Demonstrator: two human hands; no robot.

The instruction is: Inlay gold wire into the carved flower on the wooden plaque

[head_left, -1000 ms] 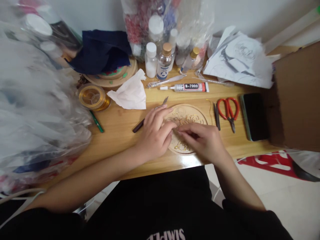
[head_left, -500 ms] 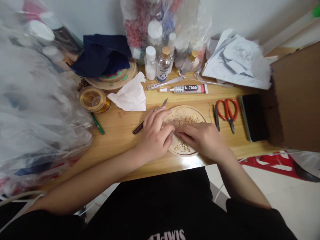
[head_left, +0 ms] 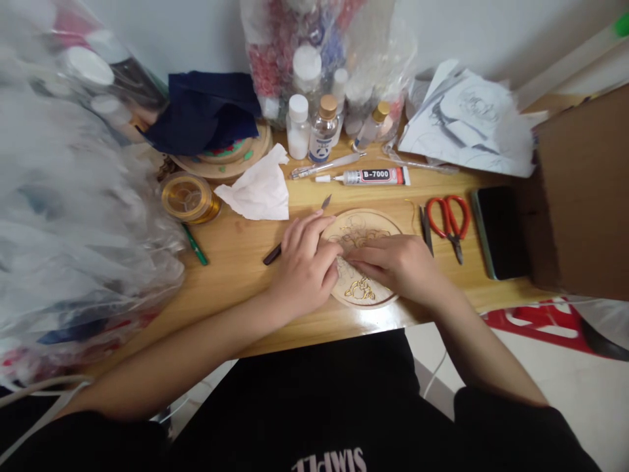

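Note:
A round wooden disc (head_left: 381, 303) lies on the table, with a drawn pattern and gold wire outlines (head_left: 360, 289) on its face. My left hand (head_left: 307, 262) rests over its left edge, fingers bent, thumb and forefinger drawn together near the middle. From the right, my right hand (head_left: 400, 262) reaches over the disc with thumb and fingers pinched, its tips almost meeting those of the left. Whatever lies between the fingertips is too small or hidden to make out. Partly under my left fingers is a dark slim tool with a pointed tip (head_left: 326, 202).
Red-handled pliers (head_left: 448, 226), dark tweezers (head_left: 426, 229) and a phone (head_left: 501, 233) lie right. Behind are a glue tube (head_left: 373, 176), a pen (head_left: 327, 165) and bottles (head_left: 322, 131). A gold wire spool (head_left: 189, 198) and tissue (head_left: 258, 187) lie left; a cardboard box (head_left: 584, 196) stands right.
The view has shifted slightly. My right hand's fingertips have moved a little on the disc; my left hand keeps nearly the same pose. Nothing is visibly let go or picked up.

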